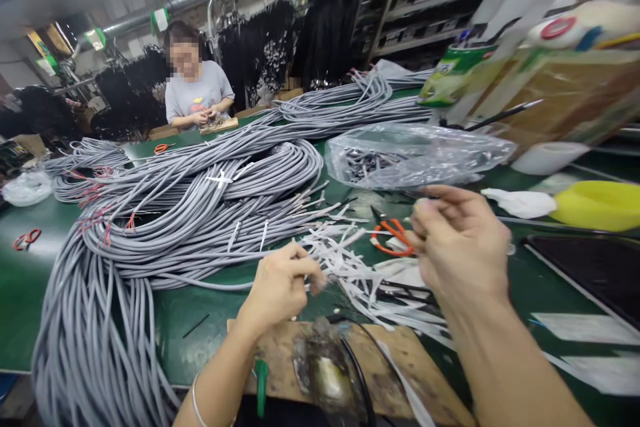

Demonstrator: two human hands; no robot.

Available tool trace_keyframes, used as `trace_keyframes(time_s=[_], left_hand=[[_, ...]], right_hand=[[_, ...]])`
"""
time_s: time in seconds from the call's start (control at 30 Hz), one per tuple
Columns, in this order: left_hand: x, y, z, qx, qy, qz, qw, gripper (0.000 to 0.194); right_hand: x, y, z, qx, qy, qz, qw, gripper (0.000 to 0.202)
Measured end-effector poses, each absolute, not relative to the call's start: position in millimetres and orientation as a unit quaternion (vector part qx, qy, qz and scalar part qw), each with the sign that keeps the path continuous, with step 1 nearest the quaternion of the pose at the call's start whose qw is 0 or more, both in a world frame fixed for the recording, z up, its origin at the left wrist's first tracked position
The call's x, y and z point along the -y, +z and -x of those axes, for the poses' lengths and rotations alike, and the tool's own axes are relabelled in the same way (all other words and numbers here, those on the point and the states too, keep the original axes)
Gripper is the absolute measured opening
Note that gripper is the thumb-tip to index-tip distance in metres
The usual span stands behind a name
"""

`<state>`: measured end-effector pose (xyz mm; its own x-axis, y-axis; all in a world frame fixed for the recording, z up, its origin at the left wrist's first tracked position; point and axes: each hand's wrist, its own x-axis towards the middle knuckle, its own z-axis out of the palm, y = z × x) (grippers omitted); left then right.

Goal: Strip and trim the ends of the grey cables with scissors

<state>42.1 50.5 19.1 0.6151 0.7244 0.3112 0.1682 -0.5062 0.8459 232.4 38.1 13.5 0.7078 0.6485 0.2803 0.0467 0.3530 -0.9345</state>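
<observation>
My left hand point(281, 281) pinches the end of a grey cable point(200, 283) that runs left into a big bundle of grey cables point(200, 200) on the green table point(20, 287). My right hand point(460, 243) hovers blurred to the right, fingers curled; whether it holds anything small I cannot tell. Orange-handled scissors point(390, 238) lie just left of it, among a heap of white paper strips point(360, 273). A worn wooden board point(400, 380) with a metal fixture point(325, 367) lies below my hands.
A clear plastic bag point(415, 153) of dark parts lies behind the scissors. At right are a yellow dish point(600, 203), a white cup point(547, 157) and a cardboard box point(565, 90). Across the table a seated person point(196, 90) works. Red scissors point(26, 238) lie far left.
</observation>
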Motion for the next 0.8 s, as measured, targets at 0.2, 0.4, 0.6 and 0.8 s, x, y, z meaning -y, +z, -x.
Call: trace_keyframes(time_s=[0.2,0.4,0.6,0.8], left_hand=[[-62,20,-35,-0.235,0.426,-0.660,0.573,0.037],[-66,22,-31,-0.204,0.419,-0.588,0.661,0.056],[-67,29,-30,-0.217,0.470,-0.509,0.687,0.058],[-69,35,-22,-0.236,0.558,-0.387,0.695,0.065]], right_hand=[[-34,20,-204,0.481,0.425,0.448,0.622,0.055],[-41,29,-177,0.444,0.523,0.413,0.600,0.064],[-56,30,-157,0.412,0.460,0.443,0.650,0.047],[-62,23,-152,0.426,0.425,0.457,0.655,0.046]])
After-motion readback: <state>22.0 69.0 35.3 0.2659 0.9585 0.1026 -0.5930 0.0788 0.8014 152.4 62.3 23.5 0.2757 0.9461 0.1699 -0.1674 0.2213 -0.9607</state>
